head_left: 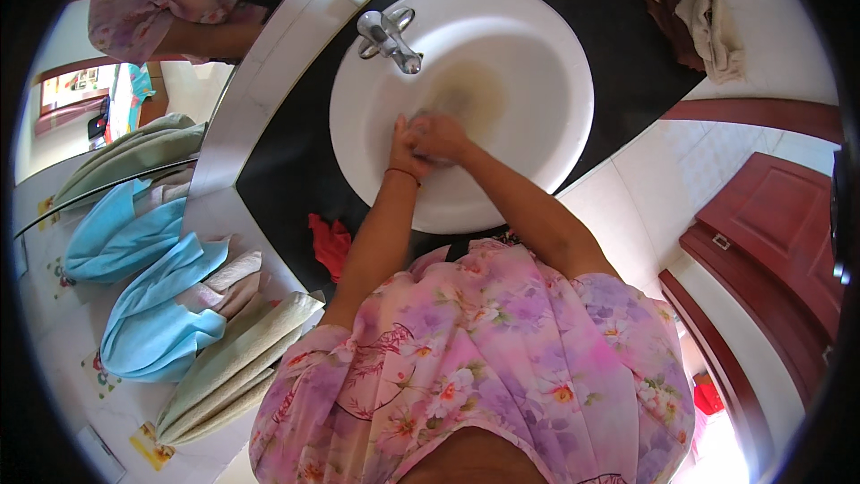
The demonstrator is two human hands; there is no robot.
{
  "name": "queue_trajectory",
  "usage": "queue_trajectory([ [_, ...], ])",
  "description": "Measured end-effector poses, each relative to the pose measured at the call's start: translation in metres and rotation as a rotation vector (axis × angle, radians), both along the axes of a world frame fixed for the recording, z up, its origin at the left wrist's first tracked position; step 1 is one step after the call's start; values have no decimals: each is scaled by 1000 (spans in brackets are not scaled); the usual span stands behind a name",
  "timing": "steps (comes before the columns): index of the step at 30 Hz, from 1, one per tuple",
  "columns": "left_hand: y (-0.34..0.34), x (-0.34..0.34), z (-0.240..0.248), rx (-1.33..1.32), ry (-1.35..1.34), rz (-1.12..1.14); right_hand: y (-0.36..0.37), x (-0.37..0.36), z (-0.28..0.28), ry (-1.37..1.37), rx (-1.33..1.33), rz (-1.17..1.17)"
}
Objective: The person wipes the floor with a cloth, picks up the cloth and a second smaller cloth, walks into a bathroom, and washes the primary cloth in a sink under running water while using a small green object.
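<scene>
My left hand (pixel 408 151) and my right hand (pixel 441 136) are pressed together low over the near side of the white oval washbasin (pixel 551 63). The fingers of both hands are closed. Something greyish shows between and under them, too blurred to name. Cloudy greyish-brown water (pixel 475 94) lies in the bowl just beyond my hands. A chrome faucet (pixel 390 40) stands on the basin's far left rim, apart from both hands. A thin dark band circles my left wrist.
The basin sits in a black countertop (pixel 291 152). A red cloth (pixel 331 246) lies beside my left forearm. Brown and beige cloths (pixel 712 31) lie at the far right corner. Blue towels (pixel 166 305) and a beige towel (pixel 237 376) hang at left. A reddish-brown door (pixel 779 224) stands at right.
</scene>
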State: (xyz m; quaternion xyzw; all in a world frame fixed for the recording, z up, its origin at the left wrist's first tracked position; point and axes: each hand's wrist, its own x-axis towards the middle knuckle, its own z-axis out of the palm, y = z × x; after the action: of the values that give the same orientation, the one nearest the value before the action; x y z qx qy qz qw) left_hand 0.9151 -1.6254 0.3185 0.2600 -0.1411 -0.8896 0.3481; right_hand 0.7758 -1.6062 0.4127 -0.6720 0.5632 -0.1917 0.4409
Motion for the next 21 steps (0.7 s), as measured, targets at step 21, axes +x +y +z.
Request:
queue_trajectory([
  [21,10,-54,60,431,-415,95,-9,-62,-70,-86,105,-855],
])
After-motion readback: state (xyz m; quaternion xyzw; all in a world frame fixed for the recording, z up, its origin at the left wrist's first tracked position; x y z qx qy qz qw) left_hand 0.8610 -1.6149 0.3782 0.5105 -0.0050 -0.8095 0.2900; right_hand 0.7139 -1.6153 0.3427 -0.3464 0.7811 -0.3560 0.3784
